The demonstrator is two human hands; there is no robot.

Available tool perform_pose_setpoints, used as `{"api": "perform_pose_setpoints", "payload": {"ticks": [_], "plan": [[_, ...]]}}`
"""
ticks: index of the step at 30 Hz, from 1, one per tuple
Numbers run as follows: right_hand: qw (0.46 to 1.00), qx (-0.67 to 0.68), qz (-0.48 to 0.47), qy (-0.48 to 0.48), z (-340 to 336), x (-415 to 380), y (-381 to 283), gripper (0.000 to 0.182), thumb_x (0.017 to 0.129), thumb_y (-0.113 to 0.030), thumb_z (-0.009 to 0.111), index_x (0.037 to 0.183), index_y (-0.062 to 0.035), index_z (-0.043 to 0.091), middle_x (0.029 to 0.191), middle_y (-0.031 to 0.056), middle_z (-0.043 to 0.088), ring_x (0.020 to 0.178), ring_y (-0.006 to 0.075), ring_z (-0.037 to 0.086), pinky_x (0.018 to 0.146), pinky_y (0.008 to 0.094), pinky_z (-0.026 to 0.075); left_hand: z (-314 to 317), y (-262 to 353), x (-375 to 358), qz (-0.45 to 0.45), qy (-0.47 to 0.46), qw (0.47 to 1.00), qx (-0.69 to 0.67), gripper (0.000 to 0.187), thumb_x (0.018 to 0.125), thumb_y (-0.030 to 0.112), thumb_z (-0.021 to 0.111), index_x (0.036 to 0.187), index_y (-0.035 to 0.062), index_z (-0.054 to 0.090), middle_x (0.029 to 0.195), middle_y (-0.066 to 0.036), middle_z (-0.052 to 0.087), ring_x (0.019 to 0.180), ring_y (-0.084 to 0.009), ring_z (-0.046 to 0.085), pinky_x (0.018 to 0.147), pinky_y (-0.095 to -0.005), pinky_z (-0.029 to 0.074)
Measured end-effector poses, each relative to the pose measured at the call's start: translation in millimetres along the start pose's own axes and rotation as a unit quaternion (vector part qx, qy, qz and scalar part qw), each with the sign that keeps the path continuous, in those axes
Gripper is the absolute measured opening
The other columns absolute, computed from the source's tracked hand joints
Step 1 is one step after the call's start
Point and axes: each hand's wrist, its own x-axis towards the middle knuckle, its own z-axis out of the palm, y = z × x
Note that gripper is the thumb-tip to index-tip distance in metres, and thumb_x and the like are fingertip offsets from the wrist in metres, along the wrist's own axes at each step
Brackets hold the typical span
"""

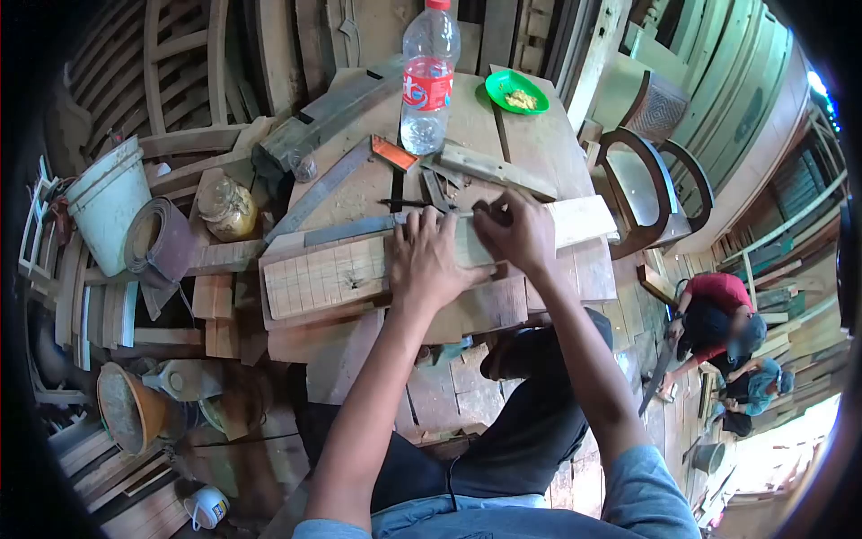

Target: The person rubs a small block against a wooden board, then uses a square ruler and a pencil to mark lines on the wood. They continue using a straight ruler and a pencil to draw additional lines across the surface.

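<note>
A pale wooden board (pixel 332 280) lies slantwise on the bench, its left part ruled with several parallel lines crossing a dark knot. My left hand (pixel 424 256) grips it, fingers over the far edge and thumb stretched along the near side. A flat metal blade (pixel 346 231) runs along the far edge up to my left fingers. My right hand (pixel 521 229) is closed in a pinch over the board's right half; what it holds, if anything, is hidden. Just beyond lie a dark slim tool (pixel 402 203) and a try square (pixel 393 153) with an orange-faced stock.
Behind stand a water bottle (pixel 428 90) and a green dish (pixel 517 92) on the bench. A wood offcut (pixel 496 171) lies beyond my right hand. To the left are a jar (pixel 226 207), a sandpaper roll (pixel 160 238) and a white bucket (pixel 109 202). Two people (pixel 718 314) crouch at right.
</note>
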Motion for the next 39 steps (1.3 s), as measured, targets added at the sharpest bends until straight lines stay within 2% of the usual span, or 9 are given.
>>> {"api": "perform_pose_setpoints", "payload": {"ticks": [5, 13, 14, 18, 21, 24, 29, 33, 39], "plan": [[0.998, -0.027, 0.051, -0.009, 1.4, 1.8, -15.6, 0.041, 0.095, -0.047, 0.088, 0.103, -0.0083, 0.078, 0.103, 0.0151, 0.082, 0.096, 0.0402, 0.080, 0.092, 0.0539, 0.058, -9.9, 0.8, 2.3, -0.001, -0.018, 1.000, 0.016, 0.106, 0.071, 0.069, 0.100, 0.155, 0.0152, 0.065, 0.149, -0.014, 0.061, 0.150, -0.0374, 0.052, 0.127, -0.0644, 0.040], [0.996, -0.016, 0.085, -0.014, 4.0, -18.7, -32.6, 0.038, 0.099, -0.046, 0.086, 0.103, -0.0094, 0.076, 0.105, 0.0127, 0.080, 0.100, 0.0399, 0.079, 0.099, 0.0586, 0.053, -16.4, -0.9, 4.3, 0.005, -0.051, 0.999, -0.009, 0.101, 0.073, 0.057, 0.101, 0.155, 0.0116, 0.065, 0.145, -0.013, 0.060, 0.146, -0.0366, 0.052, 0.127, -0.0629, 0.040], [0.997, -0.013, 0.081, -0.008, 7.6, -14.0, -31.1, 0.038, 0.099, -0.044, 0.086, 0.102, -0.0085, 0.075, 0.106, 0.0137, 0.080, 0.101, 0.0404, 0.078, 0.096, 0.0587, 0.054, -18.8, -0.2, 4.7, 0.007, -0.051, 0.999, -0.002, 0.098, 0.073, 0.051, 0.101, 0.155, 0.0102, 0.065, 0.143, -0.014, 0.061, 0.146, -0.0366, 0.052, 0.127, -0.0615, 0.040], [0.996, -0.028, 0.044, 0.079, 33.5, 14.3, -25.6, 0.038, 0.097, -0.042, 0.088, 0.101, -0.0065, 0.075, 0.106, 0.0156, 0.080, 0.097, 0.0418, 0.079, 0.091, 0.0548, 0.059, -19.9, -0.2, 4.2, 0.015, -0.040, 0.999, 0.024, 0.104, 0.075, 0.063, 0.100, 0.159, 0.0142, 0.064, 0.146, -0.013, 0.062, 0.144, -0.0352, 0.055, 0.128, -0.0606, 0.041], [0.995, -0.010, 0.072, 0.065, 28.8, 8.4, -27.7, 0.038, 0.095, -0.042, 0.090, 0.102, -0.0070, 0.076, 0.104, 0.0161, 0.080, 0.097, 0.0417, 0.078, 0.090, 0.0545, 0.059, -13.5, -2.3, 4.3, 0.003, -0.033, 0.999, 0.023, 0.103, 0.074, 0.059, 0.101, 0.159, 0.0141, 0.065, 0.146, -0.013, 0.062, 0.144, -0.0356, 0.055, 0.129, -0.0601, 0.041], [0.996, -0.010, 0.082, 0.028, 12.4, -18.3, -36.3, 0.036, 0.095, -0.042, 0.090, 0.102, -0.0093, 0.077, 0.101, 0.0126, 0.080, 0.094, 0.0383, 0.078, 0.091, 0.0531, 0.056, -22.9, 1.3, 4.9, -0.003, -0.043, 0.999, -0.030, 0.089, 0.074, 0.044, 0.100, 0.150, 0.0116, 0.068, 0.144, -0.013, 0.062, 0.145, -0.0381, 0.054, 0.126, -0.0623, 0.043], [0.996, -0.047, 0.068, 0.015, 7.1, -27.6, -38.1, 0.035, 0.095, -0.042, 0.088, 0.098, -0.0102, 0.074, 0.097, 0.0091, 0.080, 0.093, 0.0359, 0.078, 0.091, 0.0527, 0.053, -12.3, -3.9, 2.8, 0.007, -0.015, 0.999, -0.030, 0.089, 0.073, 0.046, 0.101, 0.148, 0.0101, 0.069, 0.141, -0.014, 0.062, 0.145, -0.0367, 0.054, 0.125, -0.0625, 0.043], [0.995, -0.041, 0.040, 0.076, 35.3, 16.4, -25.6, 0.039, 0.095, -0.045, 0.089, 0.096, -0.0088, 0.073, 0.100, 0.0114, 0.081, 0.093, 0.0381, 0.078, 0.090, 0.0545, 0.054, -17.2, -0.8, 6.4, 0.006, -0.016, 0.999, -0.027, 0.091, 0.071, 0.045, 0.102, 0.149, 0.0097, 0.068, 0.141, -0.014, 0.062, 0.144, -0.0364, 0.054, 0.124, -0.0616, 0.044], [0.998, 0.003, 0.064, 0.002, 7.2, -18.8, -35.7, 0.039, 0.095, -0.045, 0.089, 0.097, -0.0085, 0.073, 0.097, 0.0111, 0.079, 0.094, 0.0382, 0.078, 0.091, 0.0545, 0.052, -20.0, -1.8, 8.1, -0.004, -0.046, 0.998, -0.030, 0.090, 0.071, 0.043, 0.102, 0.148, 0.0106, 0.068, 0.140, -0.013, 0.062, 0.143, -0.0365, 0.055, 0.122, -0.0604, 0.045]]}}
